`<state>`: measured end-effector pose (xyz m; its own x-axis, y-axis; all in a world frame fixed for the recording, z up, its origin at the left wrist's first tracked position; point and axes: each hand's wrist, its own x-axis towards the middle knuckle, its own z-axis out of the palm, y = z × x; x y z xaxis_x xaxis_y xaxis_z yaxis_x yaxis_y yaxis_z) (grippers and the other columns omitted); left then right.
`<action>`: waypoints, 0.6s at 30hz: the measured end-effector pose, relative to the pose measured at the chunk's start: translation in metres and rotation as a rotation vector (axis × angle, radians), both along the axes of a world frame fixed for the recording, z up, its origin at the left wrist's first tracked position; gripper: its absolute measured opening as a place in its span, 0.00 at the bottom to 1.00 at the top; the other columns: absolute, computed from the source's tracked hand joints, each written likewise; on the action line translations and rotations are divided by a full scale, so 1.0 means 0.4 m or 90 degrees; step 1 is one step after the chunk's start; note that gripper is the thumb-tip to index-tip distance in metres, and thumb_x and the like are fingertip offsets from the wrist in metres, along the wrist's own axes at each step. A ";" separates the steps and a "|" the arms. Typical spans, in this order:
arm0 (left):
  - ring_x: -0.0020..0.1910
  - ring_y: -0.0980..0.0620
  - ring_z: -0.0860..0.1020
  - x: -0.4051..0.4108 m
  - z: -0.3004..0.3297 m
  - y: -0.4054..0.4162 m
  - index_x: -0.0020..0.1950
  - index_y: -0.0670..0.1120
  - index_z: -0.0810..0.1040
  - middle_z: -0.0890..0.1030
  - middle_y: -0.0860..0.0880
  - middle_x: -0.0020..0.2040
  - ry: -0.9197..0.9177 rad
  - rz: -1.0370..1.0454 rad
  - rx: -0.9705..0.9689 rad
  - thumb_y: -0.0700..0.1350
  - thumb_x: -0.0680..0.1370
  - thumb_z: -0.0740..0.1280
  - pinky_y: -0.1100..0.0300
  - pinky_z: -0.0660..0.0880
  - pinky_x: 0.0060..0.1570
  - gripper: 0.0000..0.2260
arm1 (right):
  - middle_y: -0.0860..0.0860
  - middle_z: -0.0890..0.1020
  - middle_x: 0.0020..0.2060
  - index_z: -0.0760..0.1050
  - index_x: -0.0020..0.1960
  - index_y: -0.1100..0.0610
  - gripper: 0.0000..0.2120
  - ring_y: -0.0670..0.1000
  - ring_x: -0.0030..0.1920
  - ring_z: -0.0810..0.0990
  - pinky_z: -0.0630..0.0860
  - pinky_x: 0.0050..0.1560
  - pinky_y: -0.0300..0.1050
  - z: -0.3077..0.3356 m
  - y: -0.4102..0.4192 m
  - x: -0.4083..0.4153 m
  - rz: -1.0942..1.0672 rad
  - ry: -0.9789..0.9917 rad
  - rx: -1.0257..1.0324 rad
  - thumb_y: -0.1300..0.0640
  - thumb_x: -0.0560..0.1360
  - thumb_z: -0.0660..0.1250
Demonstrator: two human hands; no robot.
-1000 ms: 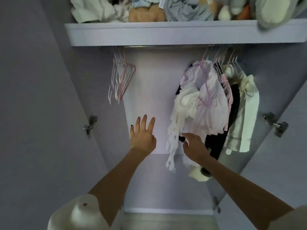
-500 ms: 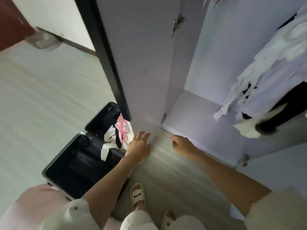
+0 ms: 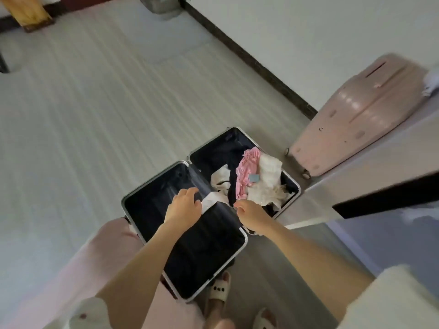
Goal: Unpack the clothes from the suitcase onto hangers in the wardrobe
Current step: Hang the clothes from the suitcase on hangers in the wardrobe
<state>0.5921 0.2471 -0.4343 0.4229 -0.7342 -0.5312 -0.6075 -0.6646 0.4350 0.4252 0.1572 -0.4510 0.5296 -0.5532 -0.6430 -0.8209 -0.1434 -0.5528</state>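
Note:
A black suitcase [image 3: 152, 210] lies open on the floor, its near half bare. Its far half holds a heap of clothes: a pink garment [image 3: 245, 172], a cream one [image 3: 268, 184] and dark pieces. My left hand [image 3: 184, 207] hovers over the middle of the case with fingers loosely curled and nothing in it. Just short of the clothes heap is my right hand [image 3: 251, 212], fingers loosely bent, holding nothing that I can see.
A pale pink hard suitcase [image 3: 356, 115] stands at the right by the wall. The open wardrobe door [image 3: 370, 181] juts in from the right, close to the case's far corner. My slippered feet [image 3: 219, 290] stand beside the case's near corner.
My view has swung from the wardrobe interior down and left to the open suitcase. Both hands have come away from the hanging clothes and now reach over the case.

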 end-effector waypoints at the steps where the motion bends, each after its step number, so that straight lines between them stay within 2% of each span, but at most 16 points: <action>1: 0.68 0.45 0.67 0.018 -0.037 -0.010 0.72 0.46 0.62 0.65 0.45 0.70 0.009 0.002 0.004 0.45 0.80 0.56 0.49 0.68 0.65 0.20 | 0.48 0.76 0.55 0.73 0.59 0.52 0.16 0.56 0.61 0.74 0.71 0.55 0.44 -0.042 -0.015 0.016 -0.011 0.022 0.000 0.60 0.79 0.50; 2: 0.68 0.46 0.67 0.027 -0.071 -0.018 0.72 0.46 0.62 0.65 0.45 0.70 0.016 -0.003 0.007 0.45 0.81 0.56 0.49 0.68 0.65 0.20 | 0.50 0.76 0.57 0.72 0.59 0.52 0.16 0.56 0.63 0.73 0.70 0.54 0.42 -0.074 -0.027 0.024 -0.019 0.039 0.001 0.61 0.79 0.50; 5: 0.64 0.46 0.70 0.044 -0.205 -0.039 0.72 0.46 0.63 0.66 0.45 0.69 0.060 0.027 0.014 0.45 0.80 0.57 0.51 0.71 0.61 0.19 | 0.55 0.70 0.67 0.64 0.70 0.59 0.20 0.55 0.67 0.68 0.66 0.63 0.44 -0.207 -0.076 0.039 -0.091 0.098 0.016 0.63 0.79 0.50; 8: 0.59 0.45 0.74 0.041 -0.360 -0.045 0.72 0.46 0.63 0.66 0.46 0.69 0.105 0.061 0.050 0.45 0.80 0.56 0.52 0.74 0.57 0.19 | 0.57 0.67 0.69 0.61 0.71 0.60 0.21 0.57 0.68 0.66 0.65 0.63 0.45 -0.378 -0.131 0.017 -0.146 0.169 0.019 0.64 0.78 0.52; 11: 0.61 0.46 0.72 0.028 -0.555 -0.061 0.72 0.47 0.62 0.64 0.47 0.70 0.119 0.054 0.078 0.45 0.80 0.56 0.53 0.73 0.58 0.20 | 0.57 0.65 0.70 0.60 0.72 0.59 0.24 0.58 0.69 0.65 0.65 0.64 0.48 -0.570 -0.191 -0.015 -0.146 0.229 -0.020 0.65 0.77 0.55; 15: 0.70 0.46 0.62 -0.016 -0.845 -0.151 0.75 0.47 0.57 0.60 0.47 0.73 0.114 -0.008 0.080 0.45 0.80 0.56 0.52 0.66 0.66 0.22 | 0.55 0.53 0.75 0.50 0.75 0.53 0.32 0.59 0.73 0.56 0.62 0.68 0.52 -0.814 -0.313 -0.060 -0.076 0.326 -0.121 0.65 0.75 0.58; 18: 0.75 0.45 0.51 -0.079 -1.033 -0.235 0.76 0.49 0.53 0.52 0.47 0.76 0.093 -0.130 0.080 0.47 0.81 0.55 0.49 0.62 0.69 0.24 | 0.51 0.41 0.76 0.43 0.76 0.46 0.38 0.60 0.75 0.47 0.62 0.69 0.56 -0.957 -0.394 -0.099 -0.009 0.384 -0.156 0.66 0.74 0.58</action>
